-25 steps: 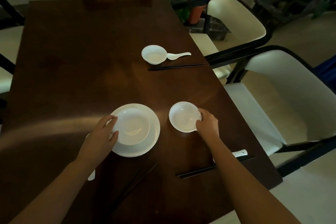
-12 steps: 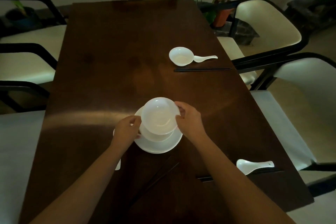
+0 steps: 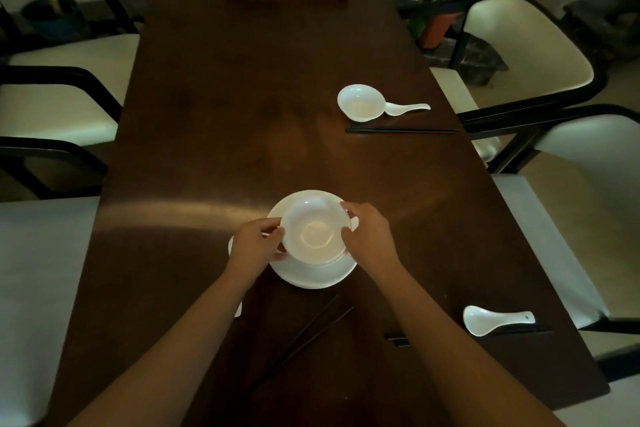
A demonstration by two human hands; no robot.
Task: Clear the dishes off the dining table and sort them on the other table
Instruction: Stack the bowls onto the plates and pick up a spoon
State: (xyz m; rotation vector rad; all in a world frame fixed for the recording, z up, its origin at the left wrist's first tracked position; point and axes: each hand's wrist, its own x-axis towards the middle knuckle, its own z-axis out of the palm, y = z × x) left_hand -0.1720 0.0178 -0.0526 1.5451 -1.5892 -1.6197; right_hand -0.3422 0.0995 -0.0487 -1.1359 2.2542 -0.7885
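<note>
A glossy round white ceramic bowl (image 3: 314, 229) sits over a wider round white plate (image 3: 313, 277) on the near middle of the dark brown wooden dining table (image 3: 242, 97). The left hand (image 3: 258, 250) pinches the bowl's left rim, and the right hand (image 3: 369, 236) curls its fingers round the right rim. Farther right lie a small white bowl (image 3: 361, 103), a white ceramic spoon (image 3: 407, 109) and black chopsticks (image 3: 401, 130)

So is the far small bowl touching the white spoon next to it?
Touching, as far as the head view shows: the spoon has its scoop end tucked against the right side of the far small bowl, with no strip of dark table visible between them.
</note>
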